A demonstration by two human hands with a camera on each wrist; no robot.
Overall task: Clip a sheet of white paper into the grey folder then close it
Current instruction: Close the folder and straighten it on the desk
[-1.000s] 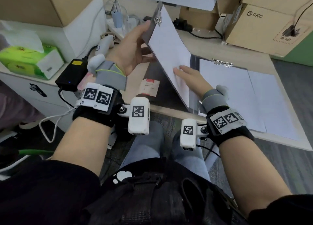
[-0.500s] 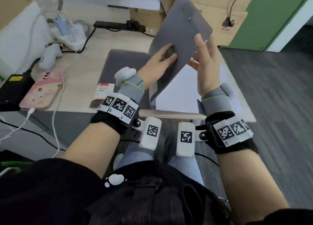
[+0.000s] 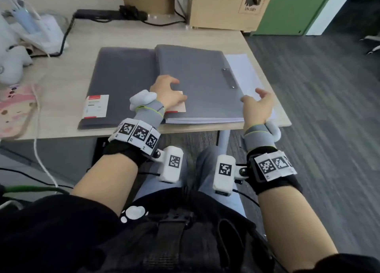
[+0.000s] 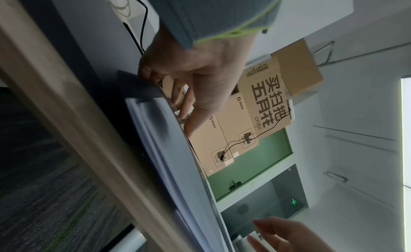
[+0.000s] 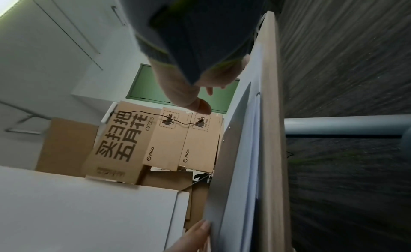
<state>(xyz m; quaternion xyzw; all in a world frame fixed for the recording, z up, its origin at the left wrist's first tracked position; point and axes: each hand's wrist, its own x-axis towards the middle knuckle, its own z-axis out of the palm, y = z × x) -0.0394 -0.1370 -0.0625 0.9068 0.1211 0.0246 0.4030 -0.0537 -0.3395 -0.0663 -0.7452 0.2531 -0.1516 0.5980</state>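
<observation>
1. I see the grey folder [image 3: 197,81] lying closed and flat on the desk [image 3: 67,81], its near edge close to the desk's front edge.
2. White paper [image 3: 244,71] sticks out past the folder's right side, and a thin stack of sheets shows under its near edge; I cannot tell from here whether any sheet is clipped inside.
3. A metal strip [image 3: 228,78] with two rivets runs along the cover near its right edge.
4. My left hand [image 3: 167,92] rests on the cover at its near-left part, fingers [image 4: 191,122] bent with the tips pressing down on the grey surface; it grips nothing.
5. My right hand [image 3: 257,106] is at the folder's near-right corner, fingers loosely spread and relaxed, holding nothing; I cannot tell whether it touches the paper or hovers just above it.
6. A second grey folder [image 3: 121,83] lies just left of the first, partly under its left edge.
7. A small white-and-red card [image 3: 96,106] sits on the near-left corner of that second folder.
8. A similar card [image 3: 176,106] lies on the first folder, partly under my left hand.
9. Cardboard boxes [image 3: 224,5] stand at the back of the desk, with a black cable [image 3: 111,16] in front of them.
</observation>
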